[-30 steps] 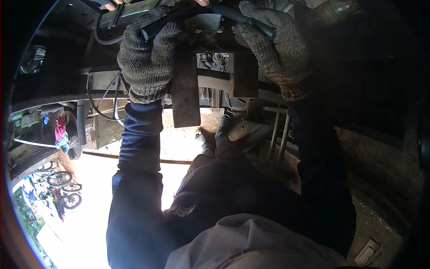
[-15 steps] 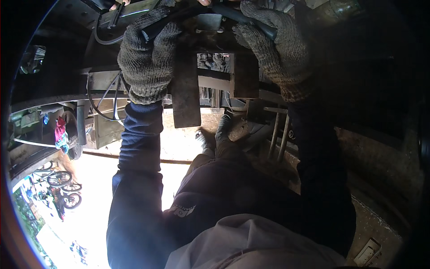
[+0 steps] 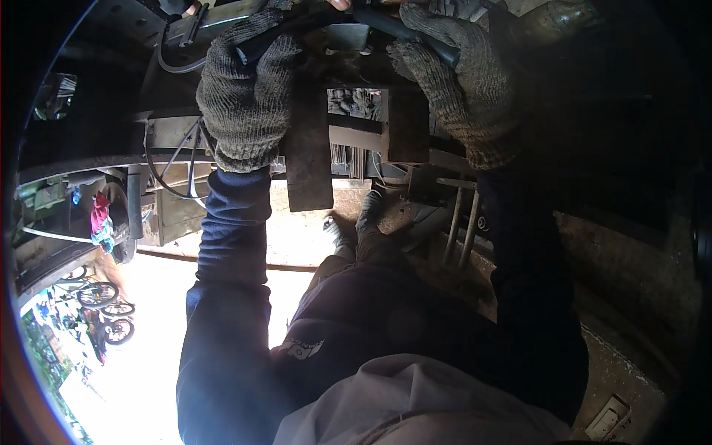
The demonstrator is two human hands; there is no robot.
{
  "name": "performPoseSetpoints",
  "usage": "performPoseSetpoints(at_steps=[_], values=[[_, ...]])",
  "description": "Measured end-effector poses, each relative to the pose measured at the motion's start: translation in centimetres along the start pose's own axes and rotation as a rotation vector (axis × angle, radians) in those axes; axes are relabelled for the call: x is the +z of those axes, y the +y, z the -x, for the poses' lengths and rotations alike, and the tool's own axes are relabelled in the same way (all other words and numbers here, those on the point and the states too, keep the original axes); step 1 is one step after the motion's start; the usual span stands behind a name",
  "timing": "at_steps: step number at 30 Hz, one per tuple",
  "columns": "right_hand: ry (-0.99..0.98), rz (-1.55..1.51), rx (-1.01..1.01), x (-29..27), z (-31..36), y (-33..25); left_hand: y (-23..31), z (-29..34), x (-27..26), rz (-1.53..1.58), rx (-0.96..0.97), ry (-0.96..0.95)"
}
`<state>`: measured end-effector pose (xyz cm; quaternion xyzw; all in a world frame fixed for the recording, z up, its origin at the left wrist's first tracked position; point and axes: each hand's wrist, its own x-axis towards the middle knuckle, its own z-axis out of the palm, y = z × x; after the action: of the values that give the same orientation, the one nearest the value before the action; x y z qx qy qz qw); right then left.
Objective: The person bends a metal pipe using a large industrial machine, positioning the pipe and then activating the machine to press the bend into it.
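Since the earlier frame, the left hand (image 3: 245, 100) had shifted very slightly rightward, the right hand (image 3: 475, 85) had barely moved, and less of the bare fingers (image 3: 191, 9) above and left of the left grip showed. Each gloved hand was wrapped around a dark bar. The left dark bar (image 3: 300, 27) ran from its grip upward and inward, to the right; the right dark bar (image 3: 397, 28) ran from its grip upward and inward, to the left. Whether they joined could not be determined. A bare fingertip (image 3: 340, 4) was located between their upper ends. A metal block (image 3: 348, 35) occupied the gap between the grips; a hanging plate (image 3: 309, 170) bounded the left grip below and inward, and a grey cable (image 3: 178, 69) outward. Darkness concealed clearance outward of the right grip.
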<state>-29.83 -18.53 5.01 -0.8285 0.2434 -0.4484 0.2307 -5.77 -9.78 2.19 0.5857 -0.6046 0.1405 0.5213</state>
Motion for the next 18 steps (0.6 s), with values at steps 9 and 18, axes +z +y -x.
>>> performPoseSetpoints(at_steps=[9, 18], values=[[0.078, 0.047, -0.114, 0.2, -0.1, -0.2, -0.1, 0.2, 0.3, 0.111, -0.028, 0.028], [0.057, 0.254, -0.172, 0.2, 0.0, 0.2, 0.7, -0.1, 0.2, 0.155, -0.086, 0.029]])
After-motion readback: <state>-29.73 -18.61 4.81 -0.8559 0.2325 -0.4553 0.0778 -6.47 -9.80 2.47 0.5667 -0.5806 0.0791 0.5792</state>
